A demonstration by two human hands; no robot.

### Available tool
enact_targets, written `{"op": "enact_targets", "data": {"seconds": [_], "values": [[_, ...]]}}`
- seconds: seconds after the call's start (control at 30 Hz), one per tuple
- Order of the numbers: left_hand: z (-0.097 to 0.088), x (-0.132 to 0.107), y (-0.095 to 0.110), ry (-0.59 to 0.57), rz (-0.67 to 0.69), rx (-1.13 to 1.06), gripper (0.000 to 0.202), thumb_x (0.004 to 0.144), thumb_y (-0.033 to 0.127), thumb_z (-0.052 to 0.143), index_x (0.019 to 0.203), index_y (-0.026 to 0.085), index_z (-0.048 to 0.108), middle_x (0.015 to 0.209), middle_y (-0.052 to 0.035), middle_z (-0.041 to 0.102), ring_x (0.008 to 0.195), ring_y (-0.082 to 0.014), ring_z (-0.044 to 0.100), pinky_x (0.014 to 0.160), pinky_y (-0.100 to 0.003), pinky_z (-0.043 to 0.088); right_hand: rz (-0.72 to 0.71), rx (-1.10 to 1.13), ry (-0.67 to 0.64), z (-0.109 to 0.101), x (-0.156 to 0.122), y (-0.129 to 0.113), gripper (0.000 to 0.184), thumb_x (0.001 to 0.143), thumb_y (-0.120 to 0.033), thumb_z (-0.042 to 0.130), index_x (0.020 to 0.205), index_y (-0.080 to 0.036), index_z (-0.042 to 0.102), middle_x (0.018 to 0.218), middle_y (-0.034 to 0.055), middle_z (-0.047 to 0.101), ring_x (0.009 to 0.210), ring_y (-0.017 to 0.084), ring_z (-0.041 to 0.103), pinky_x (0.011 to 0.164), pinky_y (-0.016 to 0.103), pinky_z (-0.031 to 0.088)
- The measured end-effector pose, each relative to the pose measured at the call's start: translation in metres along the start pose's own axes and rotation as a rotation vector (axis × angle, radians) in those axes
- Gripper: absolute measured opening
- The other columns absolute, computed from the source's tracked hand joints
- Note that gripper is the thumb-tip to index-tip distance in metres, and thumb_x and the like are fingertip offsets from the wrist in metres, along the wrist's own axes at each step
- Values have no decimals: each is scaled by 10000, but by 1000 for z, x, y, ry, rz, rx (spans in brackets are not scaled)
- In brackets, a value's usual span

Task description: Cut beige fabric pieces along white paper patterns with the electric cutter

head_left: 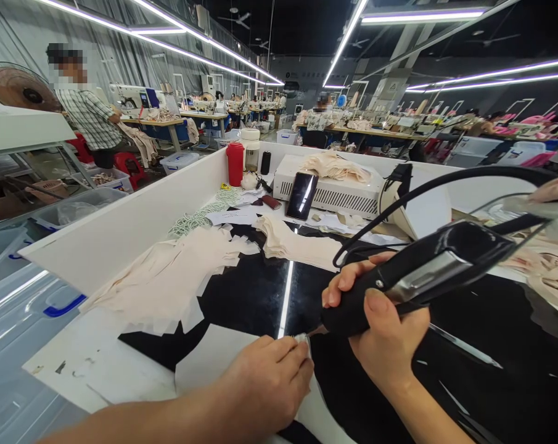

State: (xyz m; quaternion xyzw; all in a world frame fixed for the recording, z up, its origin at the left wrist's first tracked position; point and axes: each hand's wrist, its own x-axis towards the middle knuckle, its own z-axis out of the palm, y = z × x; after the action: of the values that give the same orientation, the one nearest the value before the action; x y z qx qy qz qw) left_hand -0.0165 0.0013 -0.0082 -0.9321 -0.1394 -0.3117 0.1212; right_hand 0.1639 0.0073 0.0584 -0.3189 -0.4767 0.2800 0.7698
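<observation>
My right hand (pixel 385 320) is wrapped around a black corded handheld power tool (pixel 426 271) with a grey metal panel. Its narrow tip points down and left, close to the fingertips of my left hand (pixel 279 376). Those fingers are pinched together on the edge of a white sheet (pixel 214 357), which runs beneath the hand across a glossy black table surface (pixel 246 296). What the tool tip touches is too small to make out.
Stacks of pale cut fabric (pixel 163 277) lie at the left, with another stack (pixel 301 243) further back. Behind them are a phone (pixel 301 196), a white vented box (pixel 334 191) and a red flask (pixel 235 164). The tool's black cord (pixel 426 185) arches right, near another person's hand (pixel 556 188).
</observation>
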Motion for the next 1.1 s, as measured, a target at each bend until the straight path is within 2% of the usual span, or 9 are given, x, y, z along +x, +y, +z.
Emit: {"op": "enact_targets", "data": {"seconds": [0.1, 0.3, 0.6, 0.8, 0.9, 1.1], "values": [[0, 1, 0, 2, -6, -6, 251, 1135, 159, 520, 1086, 105, 761, 1089, -62, 829, 963, -179, 757, 695, -284, 597, -5, -25, 3, 0, -1, 0, 307, 946, -371, 823, 1158, -285, 617, 826, -49, 682, 591, 143, 673, 555, 307, 607], [0, 1, -1, -18, 9, 13, 247, 1126, 149, 526, 1081, 108, 766, 1093, -75, 828, 959, -189, 755, 672, -295, 591, -2, 30, 30, 3, 0, -1, 361, 894, -409, 869, 1125, -281, 622, 811, -55, 678, 572, 144, 669, 534, 299, 602], [5, -6, -2, -120, 42, 18, 213, 1131, 238, 594, 1170, 92, 744, 1206, -107, 804, 1056, -198, 741, 753, -299, 576, -15, 13, 15, 6, -2, 4, 315, 935, -349, 834, 1151, -287, 613, 820, -55, 684, 579, 142, 669, 551, 305, 603], [8, -8, -3, -52, 45, 18, 195, 1126, 208, 593, 1123, 88, 746, 1106, -93, 809, 1020, -189, 734, 796, -298, 584, -6, 57, 14, 13, -2, 1, 378, 894, -445, 868, 1131, -281, 623, 813, -62, 675, 575, 137, 666, 542, 284, 594], [8, -8, -3, -81, 53, 21, 183, 1117, 217, 619, 1144, 84, 742, 1122, -93, 804, 1030, -187, 730, 822, -300, 594, 4, 55, 4, 14, -4, 1, 383, 892, -466, 869, 1121, -288, 619, 809, -63, 666, 573, 135, 659, 543, 284, 590], [8, -6, -3, -54, 21, 21, 186, 1127, 228, 610, 1119, 96, 741, 1124, -82, 807, 1025, -185, 742, 773, -288, 594, 23, 66, -4, 12, -6, 5, 379, 903, -454, 869, 1140, -295, 620, 818, -55, 668, 589, 141, 667, 563, 291, 591]]}}
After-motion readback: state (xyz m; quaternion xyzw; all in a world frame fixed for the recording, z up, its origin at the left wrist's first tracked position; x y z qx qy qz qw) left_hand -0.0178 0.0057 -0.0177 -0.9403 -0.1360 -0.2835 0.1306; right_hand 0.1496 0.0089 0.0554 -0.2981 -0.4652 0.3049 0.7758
